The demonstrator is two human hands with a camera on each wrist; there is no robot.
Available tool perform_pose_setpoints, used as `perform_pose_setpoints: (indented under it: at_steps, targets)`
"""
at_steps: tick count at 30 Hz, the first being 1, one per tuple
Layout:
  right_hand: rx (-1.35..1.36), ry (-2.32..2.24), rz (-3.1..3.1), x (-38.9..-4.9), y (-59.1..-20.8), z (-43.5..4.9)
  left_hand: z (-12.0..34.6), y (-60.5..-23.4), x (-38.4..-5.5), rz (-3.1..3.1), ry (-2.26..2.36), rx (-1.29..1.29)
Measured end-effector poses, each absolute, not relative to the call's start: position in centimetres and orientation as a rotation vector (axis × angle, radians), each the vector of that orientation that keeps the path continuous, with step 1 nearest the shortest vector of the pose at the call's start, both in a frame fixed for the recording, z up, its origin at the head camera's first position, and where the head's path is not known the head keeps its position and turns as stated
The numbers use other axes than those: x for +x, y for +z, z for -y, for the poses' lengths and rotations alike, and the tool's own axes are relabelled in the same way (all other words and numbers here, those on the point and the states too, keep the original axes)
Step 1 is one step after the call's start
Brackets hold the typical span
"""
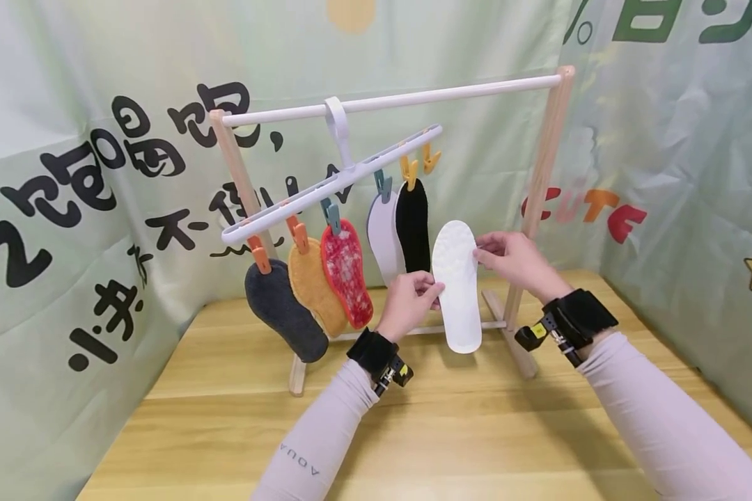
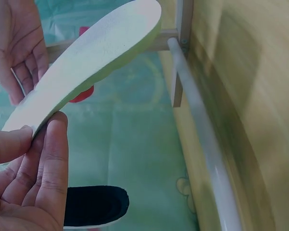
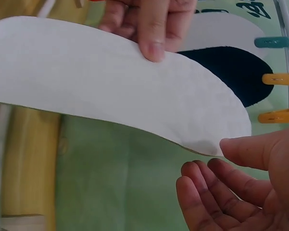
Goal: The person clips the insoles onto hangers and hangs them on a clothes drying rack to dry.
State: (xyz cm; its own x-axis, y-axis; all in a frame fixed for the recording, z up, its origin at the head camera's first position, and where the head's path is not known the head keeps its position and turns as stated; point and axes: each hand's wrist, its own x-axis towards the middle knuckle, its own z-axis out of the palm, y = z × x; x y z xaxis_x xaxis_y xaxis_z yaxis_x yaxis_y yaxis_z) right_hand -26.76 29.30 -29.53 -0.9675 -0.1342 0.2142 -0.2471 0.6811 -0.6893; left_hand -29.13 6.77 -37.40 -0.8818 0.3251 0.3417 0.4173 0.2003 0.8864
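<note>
A white insole (image 1: 456, 287) stands nearly upright above the table, in front of the rack. My left hand (image 1: 410, 303) pinches its left edge between thumb and fingers, the thumb (image 3: 155, 50) on the white face. At the opposite edge, near the broad upper end, is my right hand (image 1: 517, 261). Its thumb tip (image 3: 227, 144) touches the insole's edge, while the loosely bent fingers (image 3: 197, 187) show just outside that edge. Behind the insole, a black insole (image 1: 412, 226) hangs from a yellow peg (image 1: 409, 172), and a pale insole (image 1: 384, 236) from a teal peg (image 1: 383, 186).
A white hanger (image 1: 335, 182) hangs aslant on the rack's top rail (image 1: 451, 91). On its near end, pegs hold a dark grey insole (image 1: 285, 311), a tan insole (image 1: 319, 292) and a red-and-white insole (image 1: 346, 271). Another yellow peg (image 1: 431, 160) hangs without an insole at the far end.
</note>
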Motion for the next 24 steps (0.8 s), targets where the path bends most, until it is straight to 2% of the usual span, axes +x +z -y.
perform_pose_setpoints:
  at_steps: [10,24]
  targets:
    - [0.317,1.154,2.705,-28.8,-26.0,-27.9,-6.4,-37.0,-29.6,2.384,-1.750,-0.711]
    - [0.272,1.253,2.650,-31.6,-23.1,-26.2,-5.9,-36.5,-29.9,2.384,-1.747,-0.684]
